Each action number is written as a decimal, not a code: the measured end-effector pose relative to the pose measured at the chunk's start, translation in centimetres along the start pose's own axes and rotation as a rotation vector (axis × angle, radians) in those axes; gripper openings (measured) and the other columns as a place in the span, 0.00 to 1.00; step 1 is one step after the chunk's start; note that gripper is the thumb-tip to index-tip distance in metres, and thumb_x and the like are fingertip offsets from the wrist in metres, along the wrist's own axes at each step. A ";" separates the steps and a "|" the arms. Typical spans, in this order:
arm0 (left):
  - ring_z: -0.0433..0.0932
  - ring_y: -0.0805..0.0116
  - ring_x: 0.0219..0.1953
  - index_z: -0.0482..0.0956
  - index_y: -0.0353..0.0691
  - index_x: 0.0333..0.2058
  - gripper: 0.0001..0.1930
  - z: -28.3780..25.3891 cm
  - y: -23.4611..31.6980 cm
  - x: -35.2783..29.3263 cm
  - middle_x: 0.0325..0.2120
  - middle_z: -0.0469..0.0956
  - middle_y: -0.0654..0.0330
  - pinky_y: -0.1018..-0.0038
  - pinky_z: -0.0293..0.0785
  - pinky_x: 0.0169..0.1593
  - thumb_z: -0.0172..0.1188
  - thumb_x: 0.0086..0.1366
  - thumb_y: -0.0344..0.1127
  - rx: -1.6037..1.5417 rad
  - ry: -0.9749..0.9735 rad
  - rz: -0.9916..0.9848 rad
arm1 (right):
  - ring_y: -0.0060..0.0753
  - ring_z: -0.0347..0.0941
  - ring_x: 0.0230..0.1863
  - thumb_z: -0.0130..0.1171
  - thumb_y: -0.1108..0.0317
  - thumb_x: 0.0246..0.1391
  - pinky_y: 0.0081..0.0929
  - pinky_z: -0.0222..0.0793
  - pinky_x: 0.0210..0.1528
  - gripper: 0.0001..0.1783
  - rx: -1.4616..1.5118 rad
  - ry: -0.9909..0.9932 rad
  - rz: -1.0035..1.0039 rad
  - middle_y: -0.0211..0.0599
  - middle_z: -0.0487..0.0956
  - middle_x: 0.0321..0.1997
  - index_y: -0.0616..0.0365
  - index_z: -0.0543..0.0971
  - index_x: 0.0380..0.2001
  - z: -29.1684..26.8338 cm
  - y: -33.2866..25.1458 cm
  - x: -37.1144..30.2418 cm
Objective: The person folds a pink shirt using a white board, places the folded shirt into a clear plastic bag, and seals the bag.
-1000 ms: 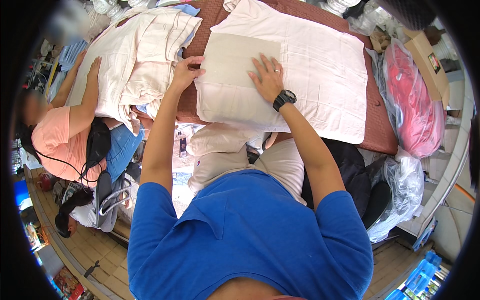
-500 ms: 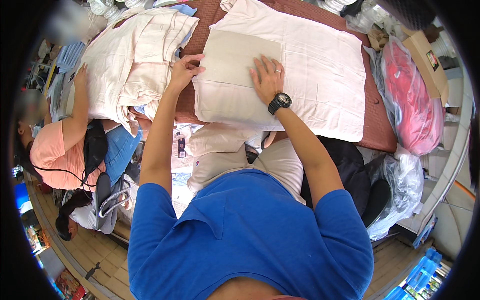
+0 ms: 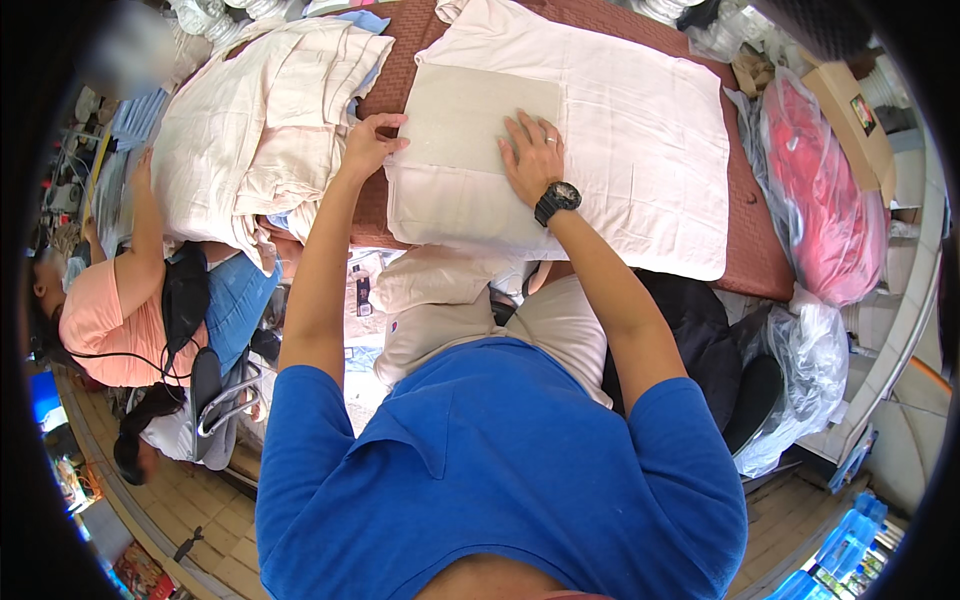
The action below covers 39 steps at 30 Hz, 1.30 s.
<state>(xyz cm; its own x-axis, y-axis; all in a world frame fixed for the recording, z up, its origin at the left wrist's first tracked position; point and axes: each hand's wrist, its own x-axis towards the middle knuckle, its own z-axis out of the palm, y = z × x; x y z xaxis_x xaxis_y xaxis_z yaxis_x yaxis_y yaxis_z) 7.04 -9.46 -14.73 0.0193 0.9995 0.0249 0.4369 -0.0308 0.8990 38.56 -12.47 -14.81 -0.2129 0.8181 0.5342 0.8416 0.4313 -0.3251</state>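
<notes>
A pale cream garment (image 3: pixel 645 150) lies spread flat on the table in front of me, with a flat grey-beige board (image 3: pixel 460 110) on its left part. My right hand (image 3: pixel 534 155) rests on the board near its right side, palm down and fingers spread. At the left edge of the board and cloth is my left hand (image 3: pixel 375 147), its thumb and index fingertips touching the edge with a gap between them. The remaining fingers of that hand are bent. The garment's near edge hangs over the table's front.
A brown textured cover (image 3: pixel 755 245) lies on the table. To the left rises a pile of cream garments (image 3: pixel 215 155), with a seated person in a peach top (image 3: pixel 110 320) beside it. Red goods in clear plastic (image 3: pixel 820 190) and a cardboard box (image 3: pixel 850 125) stand at the right.
My hands and the board keep nearly the same places; the view has shifted only slightly. The neighbouring person's arm has moved away from the cream pile, toward the far left.
</notes>
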 end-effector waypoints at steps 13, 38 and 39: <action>0.69 0.54 0.55 0.82 0.51 0.48 0.25 5.5 7.2 0.2 0.56 0.72 0.65 0.62 0.67 0.61 0.74 0.49 0.32 0.518 -0.235 0.477 | 0.49 0.62 0.61 0.58 0.51 0.57 0.50 0.58 0.63 0.25 0.010 -0.231 0.064 0.33 0.70 0.63 0.48 0.78 0.55 -1.8 0.6 1.5; 0.61 0.56 0.62 0.81 0.60 0.48 0.23 5.5 7.0 -0.6 0.60 0.68 0.72 0.54 0.57 0.66 0.73 0.51 0.40 0.625 -0.284 0.345 | 0.26 0.77 0.46 0.66 0.66 0.57 0.24 0.70 0.49 0.21 1.644 -0.745 1.222 0.31 0.81 0.50 0.59 0.77 0.53 -0.7 -6.1 -17.4; 0.61 0.55 0.62 0.81 0.60 0.47 0.23 5.5 7.0 -0.6 0.60 0.68 0.72 0.54 0.57 0.66 0.73 0.51 0.40 0.616 -0.285 0.336 | 0.26 0.77 0.46 0.65 0.65 0.58 0.25 0.71 0.50 0.21 1.727 -0.740 1.152 0.32 0.81 0.50 0.60 0.77 0.53 -1.1 -6.8 -17.3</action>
<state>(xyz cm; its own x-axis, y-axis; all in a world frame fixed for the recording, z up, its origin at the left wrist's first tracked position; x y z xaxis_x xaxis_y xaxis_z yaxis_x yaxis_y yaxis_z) 15.03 -10.29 -10.88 0.4354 0.8978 0.0658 0.7882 -0.4155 0.4541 37.09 -29.95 -21.02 -0.5378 0.6674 -0.5151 -0.3426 -0.7313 -0.5898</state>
